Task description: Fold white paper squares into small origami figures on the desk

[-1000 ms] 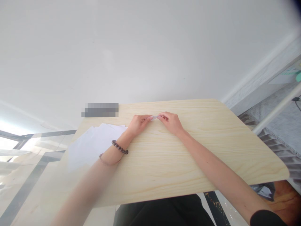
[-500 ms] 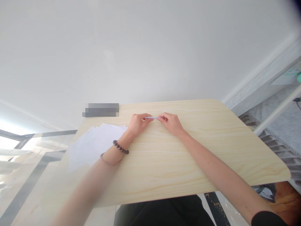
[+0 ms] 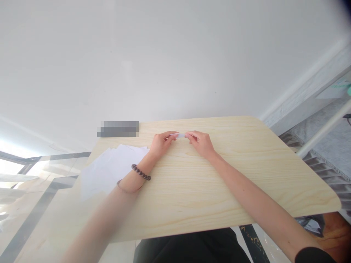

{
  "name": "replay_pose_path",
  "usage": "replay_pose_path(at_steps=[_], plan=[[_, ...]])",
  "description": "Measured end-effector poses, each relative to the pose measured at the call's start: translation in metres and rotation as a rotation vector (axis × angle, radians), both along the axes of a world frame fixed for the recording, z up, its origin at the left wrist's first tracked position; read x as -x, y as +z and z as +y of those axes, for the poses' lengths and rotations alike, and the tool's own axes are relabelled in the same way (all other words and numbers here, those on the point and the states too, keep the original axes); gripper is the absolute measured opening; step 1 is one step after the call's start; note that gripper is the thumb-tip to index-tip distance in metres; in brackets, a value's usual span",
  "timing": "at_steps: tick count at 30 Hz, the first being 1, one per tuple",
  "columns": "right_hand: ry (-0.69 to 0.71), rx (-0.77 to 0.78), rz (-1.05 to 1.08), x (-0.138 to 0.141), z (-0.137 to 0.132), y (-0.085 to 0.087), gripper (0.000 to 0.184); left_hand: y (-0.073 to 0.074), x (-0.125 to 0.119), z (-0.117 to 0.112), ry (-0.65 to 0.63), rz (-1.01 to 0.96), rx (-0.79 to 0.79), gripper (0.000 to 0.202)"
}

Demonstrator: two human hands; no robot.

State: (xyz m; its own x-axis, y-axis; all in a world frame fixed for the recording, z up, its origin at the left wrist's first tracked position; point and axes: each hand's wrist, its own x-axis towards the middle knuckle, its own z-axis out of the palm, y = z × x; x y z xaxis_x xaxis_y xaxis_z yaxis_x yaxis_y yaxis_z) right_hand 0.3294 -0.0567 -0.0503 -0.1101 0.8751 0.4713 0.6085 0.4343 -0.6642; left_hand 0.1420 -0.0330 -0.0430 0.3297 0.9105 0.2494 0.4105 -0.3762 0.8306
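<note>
A small folded piece of white paper is stretched between my two hands, over the far middle of the table. My left hand, with a dark beaded bracelet on its wrist, pinches the left end between thumb and fingers. At the other end, my right hand closes its fingertips on the paper. Most of the paper is covered by my fingers, so its full shape is hidden. Beside my left forearm lie several loose white sheets, partly overlapping and partly behind the arm.
The light wooden table stands against a pale wall. A blurred-out dark grey object is at its far left corner. A white pole rises past the right edge. A dark plastic bag shows below the table at the right.
The folded paper has tipped so that more of its flat side shows between my fingers. Both hands have shifted only slightly and keep hold of it.
</note>
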Motion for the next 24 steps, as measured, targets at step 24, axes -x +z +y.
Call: replay_pose_path(at_steps=[24], plan=[[-0.118,-0.215,-0.007,0.0046,-0.0054,0.0005,0.019,0.0060,-0.0012,-0.0019,-0.021,-0.192,0.317,0.050]])
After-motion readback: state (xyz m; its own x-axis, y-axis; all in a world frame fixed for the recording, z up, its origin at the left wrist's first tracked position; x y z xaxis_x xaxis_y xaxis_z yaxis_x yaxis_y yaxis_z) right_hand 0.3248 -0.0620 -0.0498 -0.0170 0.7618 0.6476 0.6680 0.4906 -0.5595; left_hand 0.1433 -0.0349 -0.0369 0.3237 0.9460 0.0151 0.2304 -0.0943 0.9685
